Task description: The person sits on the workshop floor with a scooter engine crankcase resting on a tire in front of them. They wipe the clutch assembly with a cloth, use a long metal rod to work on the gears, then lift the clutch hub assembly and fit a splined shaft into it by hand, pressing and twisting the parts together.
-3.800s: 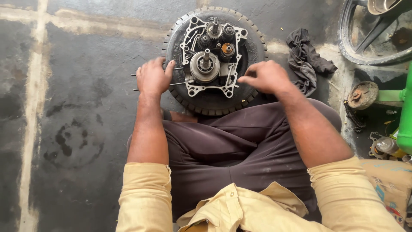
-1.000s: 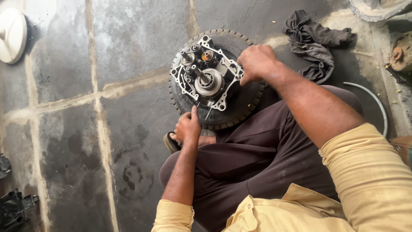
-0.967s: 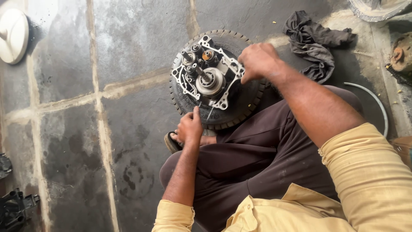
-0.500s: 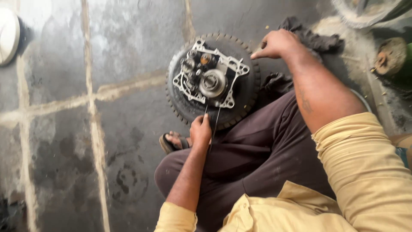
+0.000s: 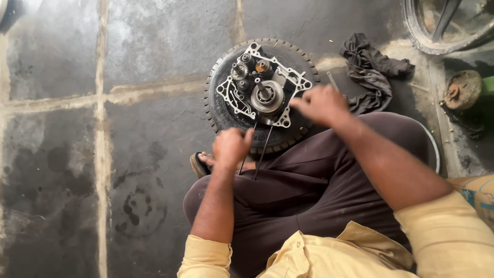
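A silver engine case half (image 5: 230, 96) with small gears and a round central hub (image 5: 267, 97) lies flat on a black knobby tyre (image 5: 218, 116) on the floor in front of me. Two thin metal rods (image 5: 263, 153) stick out from the case toward my lap. My left hand (image 5: 231, 148) is closed in a fist on the nearer rod, just below the tyre's edge. My right hand (image 5: 321, 105) hovers blurred at the case's right side with its fingers curled; whether it holds anything is hidden.
A dark rag (image 5: 370, 72) lies right of the tyre, with a small metal pin (image 5: 333, 81) beside it. A wheel rim (image 5: 422, 36) is at the top right, a rusty round part (image 5: 460, 90) below it. My sandalled foot (image 5: 200, 163) rests under the tyre.
My right hand came back from the rag at the upper right to the case's right side. My left hand stayed at the rods. The view shifted a little.
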